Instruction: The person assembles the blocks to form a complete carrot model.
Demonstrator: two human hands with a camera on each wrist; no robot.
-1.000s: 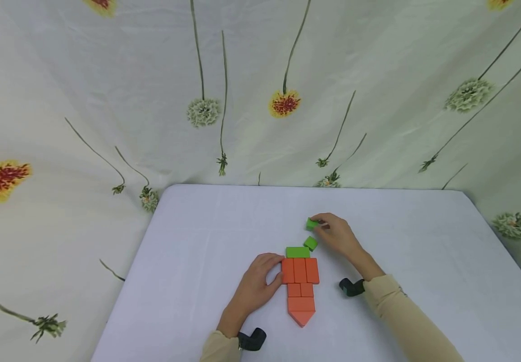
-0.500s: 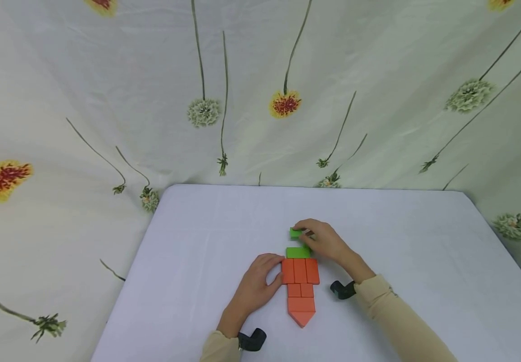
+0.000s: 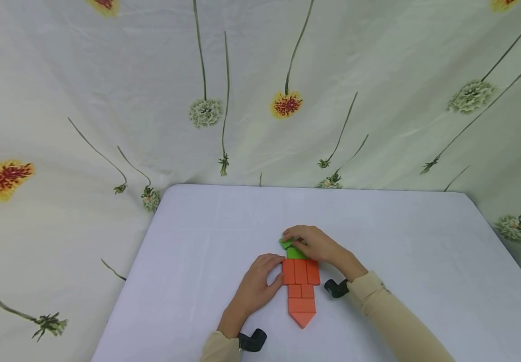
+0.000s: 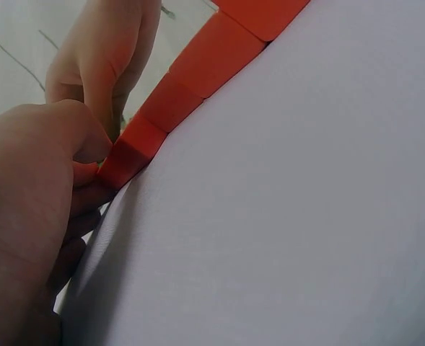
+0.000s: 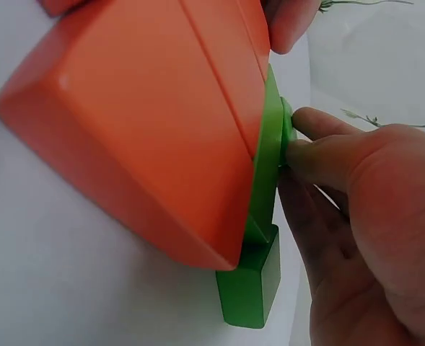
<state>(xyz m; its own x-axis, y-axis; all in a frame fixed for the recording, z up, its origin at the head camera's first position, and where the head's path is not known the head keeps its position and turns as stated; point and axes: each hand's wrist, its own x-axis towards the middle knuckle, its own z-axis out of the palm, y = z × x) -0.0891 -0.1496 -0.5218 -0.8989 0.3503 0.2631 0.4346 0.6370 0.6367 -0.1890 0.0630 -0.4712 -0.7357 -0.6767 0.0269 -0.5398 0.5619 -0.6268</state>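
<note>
Orange blocks (image 3: 301, 272) lie flat in a joined row, ending nearest me in a triangular block (image 3: 302, 320). A green rectangular block (image 3: 296, 253) sits against their far end. My right hand (image 3: 314, 243) pinches a small green block (image 3: 285, 244) between thumb and fingers, close by the far-left corner of that rectangle. Under this hand, hidden in the head view, another small green block (image 5: 247, 292) stands by the rectangle's right end, seen in the right wrist view. My left hand (image 3: 255, 281) rests left of the row, fairly straight fingers and thumb touching the widest part's left side.
A white-covered table (image 3: 197, 226) lies beneath everything. Behind it hangs a pale curtain (image 3: 251, 75) printed with flowers. Dark wrist cameras sit on both wrists, the left one (image 3: 252, 340) close over the table.
My right hand has carried the small green block leftward and nearer, from beyond the row to the rectangle's far-left corner, covering the other small green block. My left hand has stayed put.
</note>
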